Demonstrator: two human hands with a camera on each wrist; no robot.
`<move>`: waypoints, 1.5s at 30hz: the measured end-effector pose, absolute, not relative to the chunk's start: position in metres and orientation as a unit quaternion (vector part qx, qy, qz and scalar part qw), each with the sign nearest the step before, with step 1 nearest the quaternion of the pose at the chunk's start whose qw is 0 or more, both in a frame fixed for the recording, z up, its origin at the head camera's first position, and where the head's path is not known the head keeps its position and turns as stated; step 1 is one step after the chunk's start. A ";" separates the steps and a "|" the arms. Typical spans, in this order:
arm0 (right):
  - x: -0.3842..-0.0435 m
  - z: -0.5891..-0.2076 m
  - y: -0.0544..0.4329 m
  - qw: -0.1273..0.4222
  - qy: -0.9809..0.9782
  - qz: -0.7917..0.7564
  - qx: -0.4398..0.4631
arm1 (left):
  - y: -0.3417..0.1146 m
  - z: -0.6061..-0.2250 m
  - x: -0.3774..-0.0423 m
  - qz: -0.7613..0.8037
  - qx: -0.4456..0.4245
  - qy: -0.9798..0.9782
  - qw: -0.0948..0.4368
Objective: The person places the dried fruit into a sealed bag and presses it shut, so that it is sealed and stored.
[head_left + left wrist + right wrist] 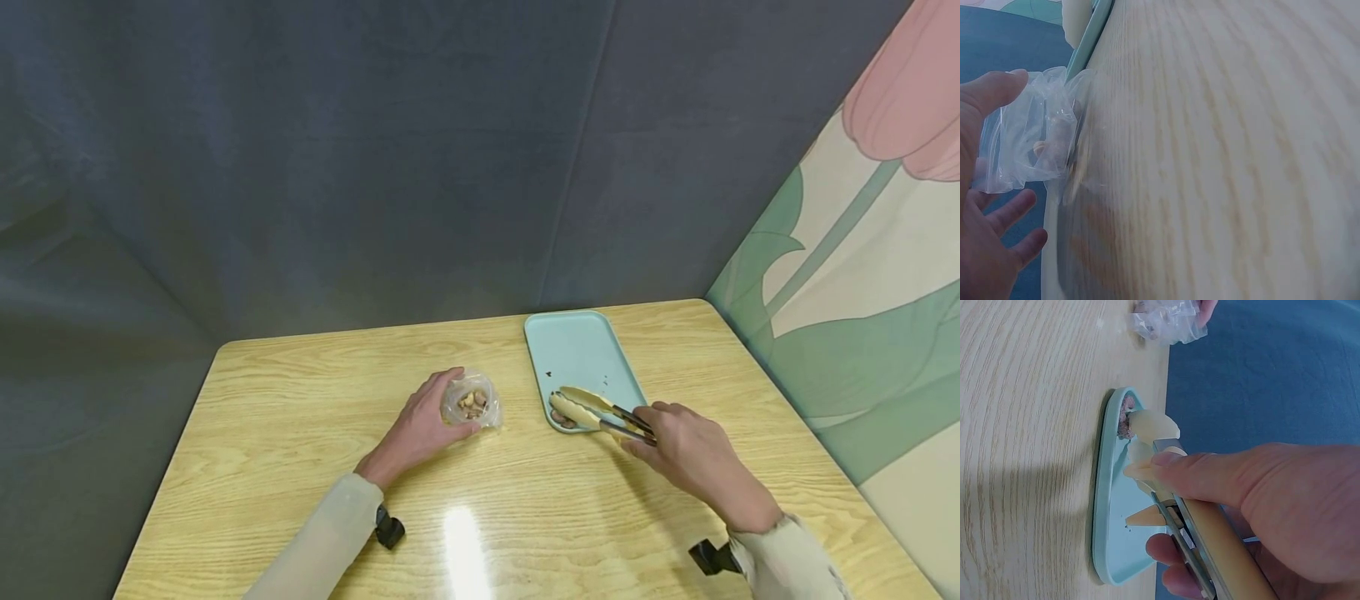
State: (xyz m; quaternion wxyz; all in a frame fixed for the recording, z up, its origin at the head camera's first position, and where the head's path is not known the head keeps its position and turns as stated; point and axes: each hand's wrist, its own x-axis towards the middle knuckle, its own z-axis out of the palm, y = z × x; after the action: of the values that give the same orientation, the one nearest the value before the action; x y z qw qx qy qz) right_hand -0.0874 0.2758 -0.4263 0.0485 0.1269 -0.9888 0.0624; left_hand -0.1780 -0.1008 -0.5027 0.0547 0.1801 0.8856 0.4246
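My left hand [420, 429] holds a clear plastic bag [492, 410] by its sides, thumb and fingers around the open mouth. Inside the bag lie several light-brown pieces [472, 405], too small to name. In my right hand [693, 458] is a pair of tongs [1207, 534] with cream-coloured tips and metal arms. The tips are over the near-left corner of a light-blue tray [573, 343], beside brownish, wrinkled pieces [1125, 417]. Whether the tips pinch any piece, I cannot tell.
Both stand on a wood-grain table [300, 417], the bag left of the tray. A few dark crumbs [548, 374] dot the tray. Behind the table hangs a dark curtain [375, 167]; a flower-patterned cloth [862, 333] borders the right side.
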 end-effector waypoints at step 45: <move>-0.092 -0.401 0.285 0.007 -0.991 0.087 0.102 | -0.099 -0.501 -0.178 0.422 0.193 0.884 0.055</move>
State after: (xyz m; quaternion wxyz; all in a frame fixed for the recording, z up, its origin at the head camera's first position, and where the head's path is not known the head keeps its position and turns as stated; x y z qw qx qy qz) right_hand -0.0923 0.2851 -0.4012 0.0066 0.1017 -0.9910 0.0866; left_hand -0.1779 -0.0988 -0.5014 0.0545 0.1926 0.8840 0.4224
